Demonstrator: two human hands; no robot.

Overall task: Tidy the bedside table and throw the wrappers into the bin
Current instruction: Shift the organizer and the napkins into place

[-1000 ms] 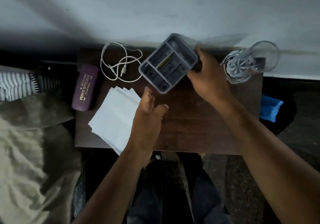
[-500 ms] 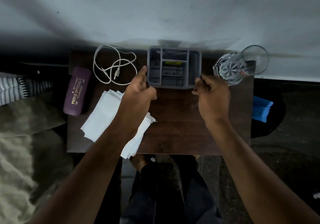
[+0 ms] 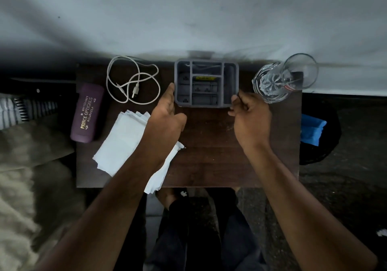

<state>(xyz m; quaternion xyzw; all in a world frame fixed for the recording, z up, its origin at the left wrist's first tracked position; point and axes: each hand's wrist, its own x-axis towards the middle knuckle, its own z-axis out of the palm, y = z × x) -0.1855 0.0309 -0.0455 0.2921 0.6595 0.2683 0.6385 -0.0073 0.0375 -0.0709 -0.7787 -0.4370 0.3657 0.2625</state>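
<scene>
At upper centre of the table (image 3: 209, 145): grey organiser (image 3: 206, 83), square to the wall. Left hand (image 3: 167, 115) flat against its left side, fingers straight; right hand (image 3: 249, 113) pinches its lower right corner. Left: tissues (image 3: 123, 140), cable (image 3: 132, 80), case (image 3: 87, 113). Right: glass (image 3: 284, 77).

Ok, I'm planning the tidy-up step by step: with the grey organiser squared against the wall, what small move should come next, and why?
Probably let go of the grey compartmented plastic organiser tray, which already sits parallel to the wall, and move the left hand to the loosely coiled white USB cable right beside it. The right hand only pinches the tray's near corner.
</scene>
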